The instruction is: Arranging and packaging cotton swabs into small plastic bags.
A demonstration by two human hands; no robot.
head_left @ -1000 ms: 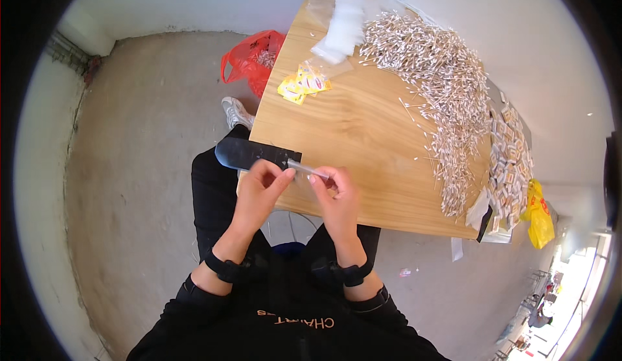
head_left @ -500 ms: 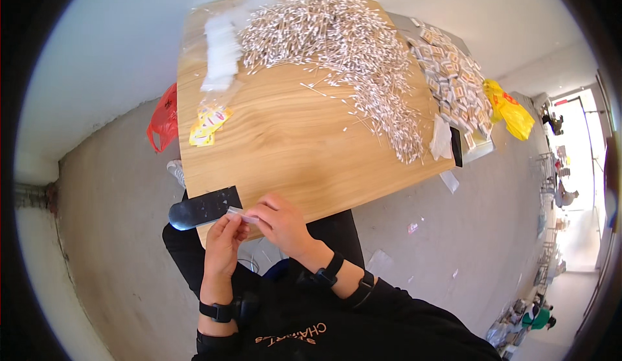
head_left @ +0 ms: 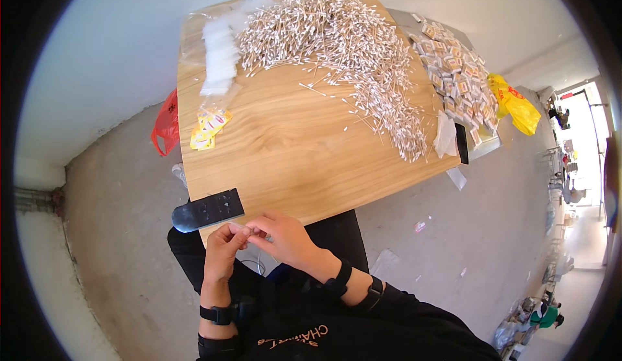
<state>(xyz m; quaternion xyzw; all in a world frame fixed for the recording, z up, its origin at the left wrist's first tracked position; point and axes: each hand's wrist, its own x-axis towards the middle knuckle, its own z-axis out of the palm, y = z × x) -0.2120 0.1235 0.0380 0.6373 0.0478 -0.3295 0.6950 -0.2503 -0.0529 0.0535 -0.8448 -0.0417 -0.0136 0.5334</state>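
1. Head view, the grips: the left hand pinches a small clear plastic piece between thumb and fingers. The right hand reaches across from the other side, its fingertips closed on the same piece, as far as the fingers let it show.
2. Head view, the key relation: the piece lies right at the meeting point of both grips, so neither hand is clearly nearer. The left grip has it from the left and below, the right grip from the right. Its visible sliver seems to run roughly left to right, dipping slightly rightward; fingers cover most of it, so its full long axis cannot be told.
3. Head view, its place: the piece is held just off the near left corner of the wooden surface, above the lap, close to the near edge of a black strip.
4. Head view, farther off: yellow cards and a stack of clear bags lie along the surface's left side. A large heap of cotton swabs curves across its far and right parts, well apart from both hands.
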